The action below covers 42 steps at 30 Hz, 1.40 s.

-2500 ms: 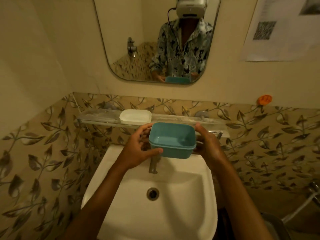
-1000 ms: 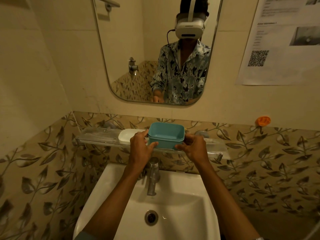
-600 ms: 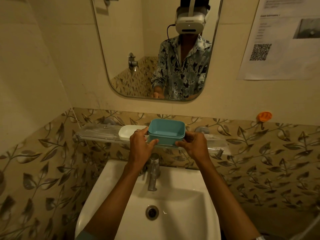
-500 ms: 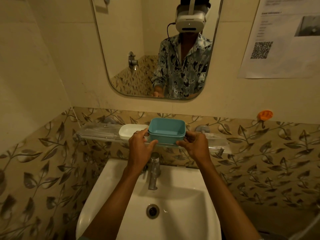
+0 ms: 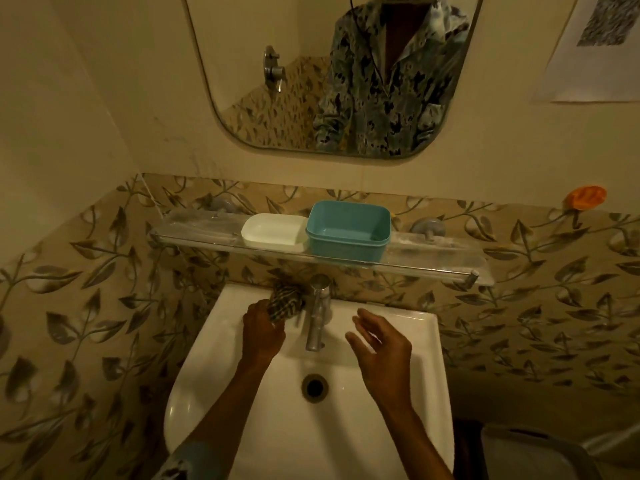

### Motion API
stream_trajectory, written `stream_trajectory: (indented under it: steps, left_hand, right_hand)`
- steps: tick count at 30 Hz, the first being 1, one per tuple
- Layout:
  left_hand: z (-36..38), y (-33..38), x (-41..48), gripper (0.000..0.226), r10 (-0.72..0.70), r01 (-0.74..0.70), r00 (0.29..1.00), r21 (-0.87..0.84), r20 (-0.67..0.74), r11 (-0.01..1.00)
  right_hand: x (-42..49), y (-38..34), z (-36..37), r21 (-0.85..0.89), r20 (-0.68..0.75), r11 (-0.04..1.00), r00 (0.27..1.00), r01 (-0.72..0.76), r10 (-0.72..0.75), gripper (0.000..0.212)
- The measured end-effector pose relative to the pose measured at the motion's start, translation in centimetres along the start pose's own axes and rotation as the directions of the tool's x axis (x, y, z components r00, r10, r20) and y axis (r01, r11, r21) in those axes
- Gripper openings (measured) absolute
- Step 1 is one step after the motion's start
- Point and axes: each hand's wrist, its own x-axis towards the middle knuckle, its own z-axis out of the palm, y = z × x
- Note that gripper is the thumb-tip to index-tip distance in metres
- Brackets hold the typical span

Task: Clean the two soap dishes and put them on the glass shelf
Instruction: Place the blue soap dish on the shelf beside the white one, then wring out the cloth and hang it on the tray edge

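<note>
Teal dish (image 5: pixel 348 233), white dish (image 5: pixel 273 233), checked cloth (image 5: pixel 285 303)

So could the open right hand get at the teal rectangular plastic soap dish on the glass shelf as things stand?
Probably yes: the right hand is empty and open over the white sink, and nothing lies between it and the teal soap dish.

1. The cloth (image 5: pixel 286 302) is gripped by the left hand (image 5: pixel 262 333) on the sink (image 5: pixel 214 344) ledge.
2. The tap (image 5: pixel 317 315) stands just right of the grip.
3. The right hand (image 5: pixel 381 344) is held open further right, over the basin.
4. The glass shelf (image 5: pixel 197 227) is mounted above and behind the grip.
5. On the glass shelf, two soap dishes are set touching: the smaller dish (image 5: pixel 273 233) left, the larger dish (image 5: pixel 348 232) right.
</note>
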Motion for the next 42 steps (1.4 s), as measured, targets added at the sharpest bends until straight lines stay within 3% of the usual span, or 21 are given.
stream_trajectory:
  steps: [5, 7, 9, 13, 17, 21, 24, 27, 29, 31, 33, 35, 37, 39, 42]
  left_hand:
    - [1.8, -0.5, 3.5, 0.067, 0.06, -0.074, 0.986, 0.09, 0.155, 0.993]
    - [2.6, -0.8, 4.2, 0.068, 0.034, -0.049, 0.993, 0.138, 0.112, 0.989]
    - [2.9, -1.1, 4.5, 0.056, 0.061, -0.067, 0.997, 0.148, 0.044, 0.987]
    - [1.7, -0.3, 4.3, 0.021, -0.011, 0.012, 0.998, 0.018, -0.058, 1.0]
    - [-0.3, -0.4, 3.0, 0.022, -0.178, 0.149, 0.981, -0.289, -0.078, 0.946]
    - [-3.0, 0.0, 0.7, 0.022, -0.143, 0.129, 0.99, -0.508, 0.01, 0.852]
    - [-5.6, 1.2, -1.1, 0.021, -0.047, 0.11, 0.991, -0.546, 0.127, 0.83]
    - [-8.2, 3.0, -3.4, 0.02, 0.126, 0.003, 0.968, -0.512, 0.219, 0.859]
    - [-9.6, 4.2, -4.8, 0.014, 0.242, -0.071, 0.923, -0.486, 0.299, 0.871]
    - [-10.5, 5.3, -5.8, 0.019, 0.29, -0.119, 0.865, -0.394, 0.41, 0.912]
    - [-11.2, 6.0, -6.6, 0.031, 0.25, -0.119, 0.815, -0.27, 0.523, 0.956]
    - [-11.7, 6.3, -7.3, 0.037, 0.184, -0.033, 0.746, -0.24, 0.64, 0.97]
    - [-12.1, 6.0, -7.7, 0.047, 0.164, 0.126, 0.621, -0.304, 0.766, 0.944]
    - [-11.9, 5.1, -8.2, 0.052, 0.223, 0.204, 0.463, -0.348, 0.858, 0.915]
    - [-11.1, 3.0, -9.4, 0.046, 0.295, 0.11, 0.287, -0.338, 0.911, 0.935]
  right_hand:
    - [-3.0, 6.1, -0.7, -0.159, 0.125, 0.962, 0.962, -0.221, 0.241, 0.029]
    - [-4.1, 7.6, -1.5, -0.201, 0.189, 0.943, 0.934, -0.265, 0.302, 0.02]
    - [-4.8, 7.9, -1.6, -0.088, 0.225, 0.931, 0.904, -0.354, 0.365, 0.024]
    - [-5.0, 7.1, -1.8, -0.074, 0.166, 0.928, 0.913, -0.366, 0.373, 0.021]
    - [-3.9, 4.6, -0.8, -0.132, 0.213, 0.963, 0.943, -0.233, 0.257, 0.016]
    - [-2.6, 1.6, 1.3, -0.101, 0.262, 0.987, 0.954, -0.122, 0.145, 0.005]
    - [-2.2, -0.7, 2.8, -0.07, 0.285, 0.992, 0.951, -0.106, 0.122, 0.024]
    - [-2.4, -2.6, 3.5, -0.104, 0.444, 0.992, 0.889, -0.074, 0.113, 0.071]
    - [-3.1, -3.7, 3.6, -0.11, 0.57, 0.992, 0.813, -0.067, 0.118, 0.098]
    - [-4.3, -4.4, 3.3, -0.06, 0.62, 0.994, 0.777, -0.091, 0.109, 0.104]
    - [-5.6, -4.9, 3.1, 0.048, 0.59, 0.983, 0.799, -0.177, 0.115, 0.094]
    - [-7.2, -5.0, 2.7, 0.194, 0.529, 0.937, 0.835, -0.29, 0.149, 0.062]
    - [-8.5, -4.9, 2.0, 0.363, 0.443, 0.814, 0.853, -0.454, 0.278, 0.041]
    - [-9.7, -4.9, 0.8, 0.557, 0.359, 0.613, 0.828, -0.56, 0.43, 0.042]
    - [-11.3, -5.1, -1.3, 0.722, 0.26, 0.45, 0.809, -0.526, 0.528, 0.044]
